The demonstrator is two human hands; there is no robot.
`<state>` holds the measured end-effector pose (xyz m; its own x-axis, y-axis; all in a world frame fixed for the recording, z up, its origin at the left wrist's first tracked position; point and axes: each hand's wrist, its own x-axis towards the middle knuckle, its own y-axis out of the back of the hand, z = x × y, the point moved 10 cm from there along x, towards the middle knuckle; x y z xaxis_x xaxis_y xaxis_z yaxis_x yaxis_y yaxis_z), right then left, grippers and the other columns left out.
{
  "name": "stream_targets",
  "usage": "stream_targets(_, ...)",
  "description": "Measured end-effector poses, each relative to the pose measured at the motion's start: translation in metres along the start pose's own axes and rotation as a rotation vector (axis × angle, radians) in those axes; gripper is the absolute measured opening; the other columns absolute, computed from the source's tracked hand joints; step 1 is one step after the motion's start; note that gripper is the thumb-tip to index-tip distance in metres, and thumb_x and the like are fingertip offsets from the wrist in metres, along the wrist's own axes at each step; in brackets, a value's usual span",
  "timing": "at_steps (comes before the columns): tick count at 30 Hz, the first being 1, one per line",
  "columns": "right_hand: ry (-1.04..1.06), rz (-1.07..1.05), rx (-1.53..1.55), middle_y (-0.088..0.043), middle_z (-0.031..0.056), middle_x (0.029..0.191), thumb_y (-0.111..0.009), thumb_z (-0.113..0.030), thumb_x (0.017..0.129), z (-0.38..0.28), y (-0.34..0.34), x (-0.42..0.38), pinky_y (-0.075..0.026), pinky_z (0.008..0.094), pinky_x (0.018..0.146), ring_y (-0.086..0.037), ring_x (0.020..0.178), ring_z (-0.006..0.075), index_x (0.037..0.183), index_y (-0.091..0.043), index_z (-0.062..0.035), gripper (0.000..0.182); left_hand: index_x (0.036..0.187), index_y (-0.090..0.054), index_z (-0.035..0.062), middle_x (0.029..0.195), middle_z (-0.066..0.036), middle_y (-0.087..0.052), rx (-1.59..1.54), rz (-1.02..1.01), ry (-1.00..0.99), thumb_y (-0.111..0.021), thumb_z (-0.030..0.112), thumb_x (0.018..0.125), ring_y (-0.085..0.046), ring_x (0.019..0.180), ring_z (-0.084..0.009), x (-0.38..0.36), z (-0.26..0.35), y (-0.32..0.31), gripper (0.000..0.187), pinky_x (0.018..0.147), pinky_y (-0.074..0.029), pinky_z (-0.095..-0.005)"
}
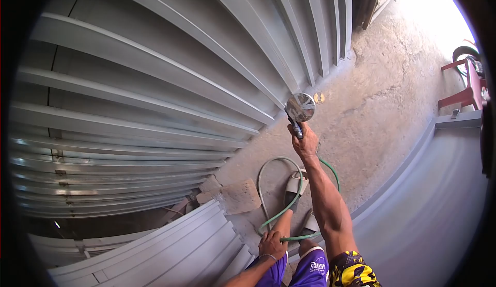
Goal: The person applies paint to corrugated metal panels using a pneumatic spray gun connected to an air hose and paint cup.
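Head view: looks down along both bare arms toward a concrete floor, with grey ribbed metal panels filling the left half.
Right hand: the right hand is stretched out in front, fingers clenched round the grip of a spray gun whose shiny metal cup points up and away.
Spray gun position: held in the air just off the ribbed panels, near the lower edge where they meet the floor; I cannot tell whether paint is leaving the nozzle.
Left hand: the left hand is low by the knees, fingers closed on the green hose, which loops over the floor past the sandalled feet.
Step in hand: judged from the pose, this is a spraying pass along the grey panels, with the hose kept gathered clear of the work.
Next move calls for: a steady sweep along the ribs, an even gap to the metal, and slack fed out from the hose loop.
Surface: rough, cracked concrete, dusty, with a flat stone slab lying beside the feet.
Room: more grey sheet lies below left, a smooth grey panel at right, a red metal frame beyond it, and bright daylight comes in at the top right.
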<state>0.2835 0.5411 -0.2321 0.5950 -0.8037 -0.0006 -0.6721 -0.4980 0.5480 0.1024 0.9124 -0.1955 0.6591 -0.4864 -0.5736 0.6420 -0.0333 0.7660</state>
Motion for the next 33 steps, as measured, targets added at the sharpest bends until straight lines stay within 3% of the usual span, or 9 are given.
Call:
stream_targets(8, -0.008, 0.026, 0.020, -0.072, 0.0202, 0.098, -0.071, -0.041, 0.094, -0.020, -0.001, 0.006, -0.052, 0.0523, 0.073, -0.069, 0.090, 0.0446, 0.120, -0.063, -0.0151, 0.037, 0.099, -0.064, 0.0061, 0.109, -0.017, -0.065, 0.018, 0.009, 0.008, -0.066, 0.034, 0.092, -0.061, 0.109, -0.0423, -0.004, -0.006, -0.006, 0.029, 0.093, -0.052, -0.0560)
stream_targets(14, 0.142, 0.127, 0.181, -0.072, 0.0198, 0.096, -0.075, -0.036, 0.092, -0.075, 0.033, 0.014, -0.051, 0.0520, 0.071, -0.069, 0.087, 0.0449, 0.115, -0.067, -0.0113, 0.035, 0.097, -0.065, 0.0053, 0.107, -0.017, -0.066, 0.025, 0.045, -0.010, -0.067, 0.035, 0.091, -0.062, 0.106, -0.0421, -0.003, -0.003, -0.003, 0.030, 0.091, -0.053, -0.0553)
stream_targets(23, 0.187, 0.104, 0.322, -0.073, 0.0178, 0.092, -0.077, -0.030, 0.091, -0.150, 0.079, 0.031, -0.052, 0.0491, 0.069, -0.069, 0.083, 0.0430, 0.107, -0.073, -0.0091, 0.027, 0.090, -0.066, 0.0062, 0.097, -0.017, -0.067, 0.023, 0.099, -0.079, -0.069, 0.034, 0.090, -0.063, 0.097, -0.0411, 0.001, 0.001, 0.002, 0.028, 0.085, -0.054, -0.0518)
stream_targets(26, 0.387, 0.217, 0.401, -0.069, 0.0112, 0.085, -0.073, -0.022, 0.095, -0.189, 0.107, 0.028, -0.049, 0.0382, 0.071, -0.063, 0.075, 0.0238, 0.109, -0.070, -0.0006, 0.026, 0.088, -0.066, 0.0069, 0.096, -0.016, -0.067, 0.015, 0.104, -0.083, -0.069, 0.033, 0.090, -0.063, 0.096, -0.0405, 0.001, 0.001, 0.003, 0.027, 0.083, -0.054, -0.0517)
stream_targets(29, 0.386, 0.154, 0.429, -0.071, 0.0098, 0.092, -0.073, -0.020, 0.096, -0.204, 0.116, 0.028, -0.051, 0.0360, 0.075, -0.064, 0.081, 0.0215, 0.112, -0.070, -0.0006, 0.025, 0.087, -0.065, 0.0074, 0.096, -0.015, -0.067, 0.018, 0.092, -0.080, -0.069, 0.033, 0.090, -0.063, 0.096, -0.0399, 0.003, 0.002, 0.006, 0.026, 0.083, -0.054, -0.0517)
stream_targets(33, 0.359, 0.093, 0.475, -0.070, 0.0083, 0.087, -0.073, -0.021, 0.096, -0.219, 0.131, 0.033, -0.051, 0.0333, 0.075, -0.065, 0.079, 0.0194, 0.110, -0.069, -0.0004, 0.025, 0.088, -0.065, 0.0079, 0.097, -0.014, -0.067, 0.023, 0.070, -0.055, -0.068, 0.034, 0.091, -0.063, 0.099, -0.0382, 0.005, 0.006, 0.012, 0.026, 0.084, -0.054, -0.0513)
